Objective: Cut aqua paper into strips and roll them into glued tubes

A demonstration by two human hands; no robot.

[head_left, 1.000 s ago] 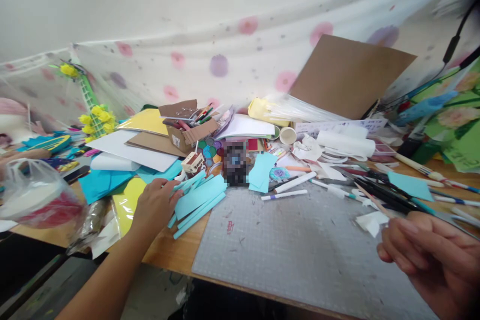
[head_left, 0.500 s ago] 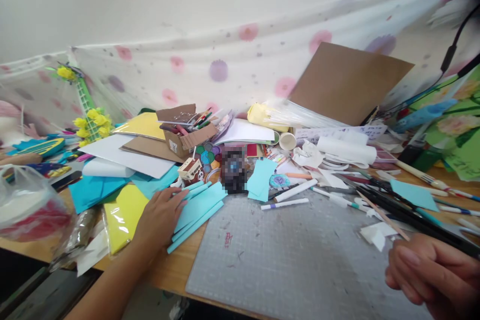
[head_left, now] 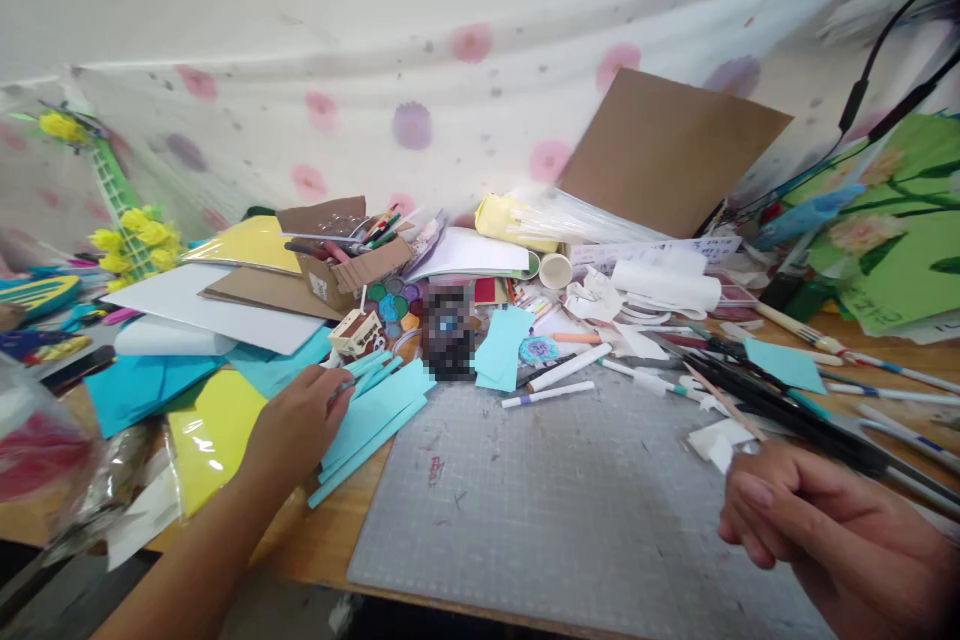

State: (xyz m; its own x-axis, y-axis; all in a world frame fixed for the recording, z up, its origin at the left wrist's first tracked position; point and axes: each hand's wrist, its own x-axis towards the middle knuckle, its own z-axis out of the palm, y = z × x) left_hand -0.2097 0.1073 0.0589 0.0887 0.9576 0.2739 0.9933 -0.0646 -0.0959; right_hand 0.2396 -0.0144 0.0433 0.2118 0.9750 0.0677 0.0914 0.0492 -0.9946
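Observation:
My left hand [head_left: 300, 425] is closed, its curled fingertips on thin light-blue paper tubes [head_left: 367, 378]. How many tubes it grips is hidden behind the fingers. Beside and beneath them lie light-blue paper pieces [head_left: 375, 420], partly over the edge of a grey cutting mat [head_left: 525, 500]. My right hand [head_left: 817, 520] hovers low over the mat's right side, thumb pressed against curled fingers. Whatever it holds, if anything, is not visible. Just beyond that hand are a white paper scrap [head_left: 716, 440] and long dark tools [head_left: 780, 405].
A blurred-out object [head_left: 448, 332] stands at the mat's back edge, beside light-blue paper [head_left: 502, 350]. White pens [head_left: 547, 394], a cardboard box of pencils [head_left: 337, 270] and paper rolls [head_left: 667, 285] crowd the back. A yellow packet [head_left: 214, 430] lies left of my forearm.
The view has turned slightly right, so things sit further left. My left fingers have curled in more, and the small blue tubes beside them have shifted. My right hand keeps its closed shape.

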